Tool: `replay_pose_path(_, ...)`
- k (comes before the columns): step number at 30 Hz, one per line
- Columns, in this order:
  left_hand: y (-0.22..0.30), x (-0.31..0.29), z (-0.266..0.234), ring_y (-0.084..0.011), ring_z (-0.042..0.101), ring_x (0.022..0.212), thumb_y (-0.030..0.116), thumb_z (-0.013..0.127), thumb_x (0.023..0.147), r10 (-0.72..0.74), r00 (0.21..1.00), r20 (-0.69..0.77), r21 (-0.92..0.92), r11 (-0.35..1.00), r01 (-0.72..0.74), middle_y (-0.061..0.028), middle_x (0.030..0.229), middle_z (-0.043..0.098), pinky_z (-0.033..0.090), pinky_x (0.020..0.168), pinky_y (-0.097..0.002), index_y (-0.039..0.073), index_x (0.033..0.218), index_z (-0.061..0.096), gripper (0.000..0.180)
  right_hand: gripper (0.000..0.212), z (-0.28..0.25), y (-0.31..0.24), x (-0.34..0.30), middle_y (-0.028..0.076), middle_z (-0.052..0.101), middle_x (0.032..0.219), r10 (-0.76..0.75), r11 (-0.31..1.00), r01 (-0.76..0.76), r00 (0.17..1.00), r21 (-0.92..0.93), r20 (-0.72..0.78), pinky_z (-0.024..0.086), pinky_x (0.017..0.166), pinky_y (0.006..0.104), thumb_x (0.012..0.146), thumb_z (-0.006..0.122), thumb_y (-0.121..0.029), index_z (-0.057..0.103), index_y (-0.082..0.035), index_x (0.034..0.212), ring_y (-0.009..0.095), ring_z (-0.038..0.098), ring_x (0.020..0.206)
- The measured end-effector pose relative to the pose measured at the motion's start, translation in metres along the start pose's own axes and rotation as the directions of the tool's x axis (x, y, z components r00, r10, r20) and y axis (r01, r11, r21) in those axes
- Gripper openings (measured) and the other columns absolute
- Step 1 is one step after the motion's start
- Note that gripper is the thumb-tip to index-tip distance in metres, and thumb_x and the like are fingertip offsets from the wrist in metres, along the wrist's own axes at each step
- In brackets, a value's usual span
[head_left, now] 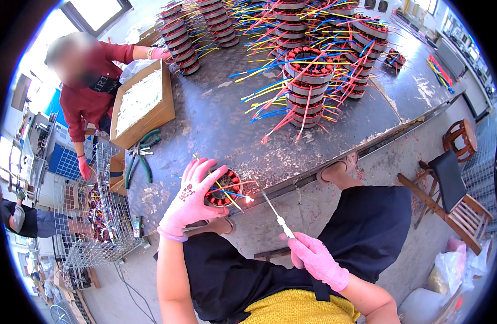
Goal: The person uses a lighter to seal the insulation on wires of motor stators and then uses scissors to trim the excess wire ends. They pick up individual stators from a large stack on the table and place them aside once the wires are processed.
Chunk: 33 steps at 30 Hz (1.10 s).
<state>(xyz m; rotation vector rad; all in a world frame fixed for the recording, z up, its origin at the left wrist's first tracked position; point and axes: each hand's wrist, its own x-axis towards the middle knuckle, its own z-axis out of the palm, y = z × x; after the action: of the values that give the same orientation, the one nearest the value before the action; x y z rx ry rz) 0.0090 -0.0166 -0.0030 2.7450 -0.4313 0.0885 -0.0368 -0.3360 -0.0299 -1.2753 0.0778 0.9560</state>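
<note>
My left hand [193, 195], in a pink glove, is closed round the side of a motor stator [234, 181] near the table's front edge. The ring has red windings inside, and blue, yellow and red lead wires [230, 195] stick out toward the right. A bright orange-white glow, like a small flame, shows at the wire ends. In my gloved right hand [317, 259] is a slim tool [272, 206] with a white collar and a long thin metal shaft. Its tip points up and left, close to the glow; whether it touches a wire, I cannot tell.
Tall stacks of wired stators [308, 92] stand across the dark metal table [216, 119]. Green-handled pliers [142, 156] lie beside a cardboard box [146, 108] of white pieces. At left, another person [89, 86] reaches to a stack above a wire basket [105, 216]. A wooden chair [456, 189] stands right.
</note>
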Motion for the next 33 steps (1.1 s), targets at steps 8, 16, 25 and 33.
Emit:
replay_pose_path(8,-0.001,0.004,-0.001,-0.0359,0.039,0.134,0.03,0.086,0.055,0.011,1.0,-0.007,-0.014,1.0,-0.011,-0.0125,0.131,0.051,0.021,0.119,-0.0518,0.013,0.134,0.053,0.088,0.041,0.001,0.0,0.001,-0.003,0.048,0.067,0.009,1.0,-0.009,0.999,0.02,0.036,0.036,0.056,0.0217,0.102,0.048,-0.029,0.054,-0.002,0.132,0.005,0.045,0.061)
replay_pose_path(16,0.0,0.003,-0.001,-0.0359,0.039,0.134,0.032,0.087,0.055,0.008,1.0,-0.025,-0.005,1.0,-0.009,-0.0129,0.132,0.051,0.022,0.119,-0.0519,0.012,0.133,0.054,0.087,0.037,0.004,-0.006,0.001,-0.003,0.048,0.063,-0.02,0.995,0.021,1.0,-0.094,0.011,0.032,0.053,0.0207,0.103,0.047,-0.023,0.055,0.001,0.131,0.005,0.039,0.056)
replay_pose_path(25,-0.002,0.003,-0.001,-0.0359,0.039,0.135,0.034,0.087,0.055,0.014,1.0,-0.02,0.0,1.0,-0.014,-0.0133,0.132,0.051,0.021,0.119,-0.052,0.012,0.133,0.054,0.087,0.037,0.005,-0.007,0.001,-0.003,0.047,0.063,-0.02,0.996,0.02,1.0,-0.081,0.002,0.032,0.053,0.0207,0.103,0.047,-0.022,0.055,0.002,0.13,0.005,0.04,0.055)
replay_pose_path(33,-0.002,0.003,-0.002,-0.0355,0.039,0.135,0.033,0.087,0.055,0.008,1.0,-0.019,-0.008,1.0,-0.008,-0.0132,0.132,0.051,0.022,0.119,-0.0513,0.012,0.133,0.055,0.086,0.038,0.006,-0.008,0.001,-0.003,0.047,0.064,-0.024,0.995,0.025,1.0,-0.099,0.008,0.032,0.054,0.0209,0.102,0.048,-0.023,0.055,0.002,0.13,0.005,0.04,0.056)
